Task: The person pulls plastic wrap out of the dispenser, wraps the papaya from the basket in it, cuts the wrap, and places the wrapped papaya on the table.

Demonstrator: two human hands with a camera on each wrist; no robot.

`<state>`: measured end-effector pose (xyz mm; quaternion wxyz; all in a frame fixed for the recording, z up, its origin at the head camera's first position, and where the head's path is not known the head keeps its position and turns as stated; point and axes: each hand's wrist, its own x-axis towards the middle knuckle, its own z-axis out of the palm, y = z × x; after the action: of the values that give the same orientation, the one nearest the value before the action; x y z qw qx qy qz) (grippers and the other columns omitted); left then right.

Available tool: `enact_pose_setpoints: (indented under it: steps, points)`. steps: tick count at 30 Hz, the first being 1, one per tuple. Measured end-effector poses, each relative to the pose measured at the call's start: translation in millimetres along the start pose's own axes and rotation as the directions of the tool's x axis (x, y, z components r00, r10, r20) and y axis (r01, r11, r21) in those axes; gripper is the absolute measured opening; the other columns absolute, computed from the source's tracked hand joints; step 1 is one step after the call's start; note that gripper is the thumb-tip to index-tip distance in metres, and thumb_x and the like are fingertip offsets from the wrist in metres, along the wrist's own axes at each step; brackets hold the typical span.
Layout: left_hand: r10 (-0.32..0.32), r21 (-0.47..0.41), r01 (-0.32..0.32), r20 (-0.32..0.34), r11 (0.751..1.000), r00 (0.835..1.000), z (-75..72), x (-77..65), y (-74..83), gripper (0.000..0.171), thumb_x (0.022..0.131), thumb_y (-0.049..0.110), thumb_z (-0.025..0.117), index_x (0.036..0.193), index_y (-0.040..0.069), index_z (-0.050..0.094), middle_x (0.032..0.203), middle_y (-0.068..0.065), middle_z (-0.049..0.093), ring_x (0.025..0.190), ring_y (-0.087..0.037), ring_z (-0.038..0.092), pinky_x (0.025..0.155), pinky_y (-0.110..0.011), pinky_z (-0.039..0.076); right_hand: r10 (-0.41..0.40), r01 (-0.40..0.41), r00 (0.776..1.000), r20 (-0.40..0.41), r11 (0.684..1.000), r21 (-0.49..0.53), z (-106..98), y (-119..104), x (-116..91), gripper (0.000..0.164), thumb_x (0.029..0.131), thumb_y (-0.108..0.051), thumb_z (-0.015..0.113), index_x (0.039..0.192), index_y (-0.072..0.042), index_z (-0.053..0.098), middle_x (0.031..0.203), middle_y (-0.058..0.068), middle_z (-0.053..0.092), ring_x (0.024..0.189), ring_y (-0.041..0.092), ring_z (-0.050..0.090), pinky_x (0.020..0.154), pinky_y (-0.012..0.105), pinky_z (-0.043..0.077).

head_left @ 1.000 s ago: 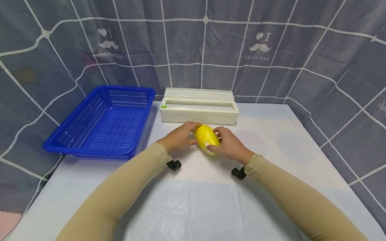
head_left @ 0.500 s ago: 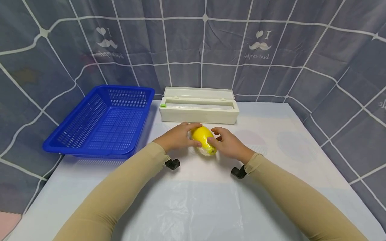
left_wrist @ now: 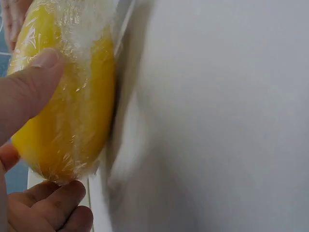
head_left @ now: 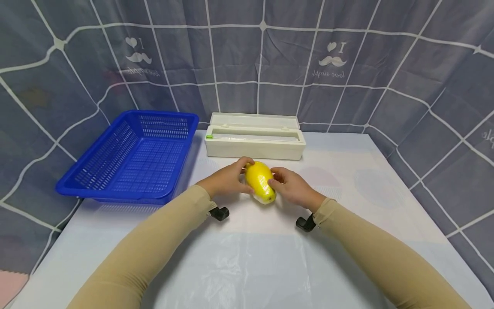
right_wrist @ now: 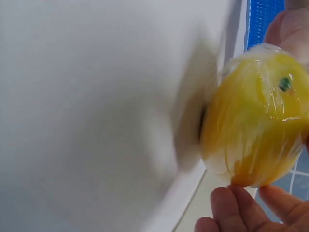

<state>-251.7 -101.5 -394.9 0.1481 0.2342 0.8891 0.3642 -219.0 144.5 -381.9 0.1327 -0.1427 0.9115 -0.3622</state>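
A yellow oval fruit [head_left: 260,182], mango-like in shape, is wrapped in clear cling film and held just at the table in the head view. My left hand [head_left: 228,177] holds its left side, thumb laid across the film [left_wrist: 79,29] in the left wrist view and the other fingers at its far end. From the right, my right hand [head_left: 292,185] grips the fruit between thumb and fingers. A small green stem spot shows on the wrapped fruit [right_wrist: 256,116] in the right wrist view, where several fingertips touch its lower edge.
Behind the hands stands a white cling film dispenser [head_left: 254,149], lid up, with a roll inside and a green slider at its left. A blue plastic basket [head_left: 170,191] sits at the left of the white table [head_left: 239,266]. A grey checked curtain [head_left: 235,56] hangs behind.
The fruit has turned between the hands and shifted slightly left and nearer, its stem end now toward the front. The left hand has drawn a little to the left. Dispenser and basket have stayed put.
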Motion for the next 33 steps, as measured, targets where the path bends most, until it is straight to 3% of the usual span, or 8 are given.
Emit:
enact_pose_setpoints:
  steps: [6,13,17,21,24,28,33]
  points:
    - [-0.022,0.036,0.019,0.082,0.999,0.996,1.9,-0.6,-1.8,0.119,0.082,0.036,0.092,0.169,0.019,0.013,0.168,-0.011,0.041,0.155,-0.029,0.041,0.130,-0.051,0.028,-0.031,0.030,0.999,-0.044,0.999,-0.026,2,-1,0,0.059,0.098,-0.035,0.074,0.143,-0.004,0.052,0.133,0.019,0.062,0.122,0.036,0.059,0.105,0.052,0.051]
    - [-0.048,0.026,0.044,0.158,0.999,0.986,3.8,-0.5,-1.2,0.136,0.078,0.057,0.089,0.171,0.019,-0.003,0.176,-0.009,0.022,0.159,-0.028,0.033,0.132,-0.051,0.022,-0.061,0.059,0.997,-0.040,0.997,-0.039,4,-2,2,0.069,0.094,-0.039,0.080,0.144,-0.003,0.049,0.132,0.018,0.059,0.118,0.034,0.057,0.105,0.049,0.049]
    - [-0.076,0.054,0.068,0.153,0.996,0.985,5.1,-0.8,-1.3,0.138,0.077,0.061,0.088,0.171,0.021,-0.005,0.176,-0.009,0.023,0.157,-0.029,0.036,0.131,-0.051,0.024,-0.083,0.084,0.996,0.029,0.996,-0.029,-1,3,4,0.077,0.094,-0.041,0.078,0.153,-0.005,0.042,0.148,0.019,0.052,0.130,0.037,0.055,0.112,0.053,0.047]
    - [-0.073,0.067,0.063,0.152,0.996,0.986,3.4,-1.7,-2.0,0.136,0.076,0.057,0.091,0.171,0.023,-0.001,0.175,-0.010,0.026,0.157,-0.030,0.036,0.131,-0.053,0.024,-0.077,0.075,0.987,0.140,0.997,0.019,-8,11,7,0.096,0.095,-0.044,0.075,0.167,-0.008,0.023,0.172,0.014,0.030,0.147,0.040,0.048,0.120,0.058,0.041]
    - [-0.061,0.053,0.053,0.158,0.997,0.986,2.7,-1.8,-2.0,0.135,0.076,0.053,0.092,0.170,0.023,0.001,0.174,-0.011,0.026,0.157,-0.030,0.035,0.131,-0.054,0.023,-0.092,0.076,0.972,0.218,0.994,0.082,-10,13,9,0.104,0.093,-0.042,0.077,0.170,-0.012,0.014,0.174,0.010,0.027,0.152,0.038,0.043,0.125,0.059,0.034]
    - [-0.047,0.042,0.041,0.164,0.998,0.985,4.1,0.5,-1.7,0.136,0.075,0.053,0.093,0.170,0.024,0.000,0.174,-0.010,0.027,0.156,-0.030,0.037,0.131,-0.054,0.024,-0.108,0.084,0.971,0.213,0.989,0.121,-9,14,11,0.106,0.089,-0.033,0.083,0.169,-0.012,0.018,0.170,0.011,0.035,0.150,0.037,0.045,0.125,0.058,0.035]
    - [-0.065,0.049,0.057,0.188,0.997,0.980,4.5,3.4,-4.2,0.141,0.074,0.053,0.094,0.170,0.023,-0.005,0.177,-0.008,0.020,0.161,-0.028,0.028,0.132,-0.053,0.018,-0.093,0.073,0.978,0.185,0.991,0.111,-8,14,12,0.108,0.085,-0.030,0.088,0.167,-0.010,0.020,0.172,0.011,0.029,0.148,0.038,0.046,0.122,0.057,0.040]
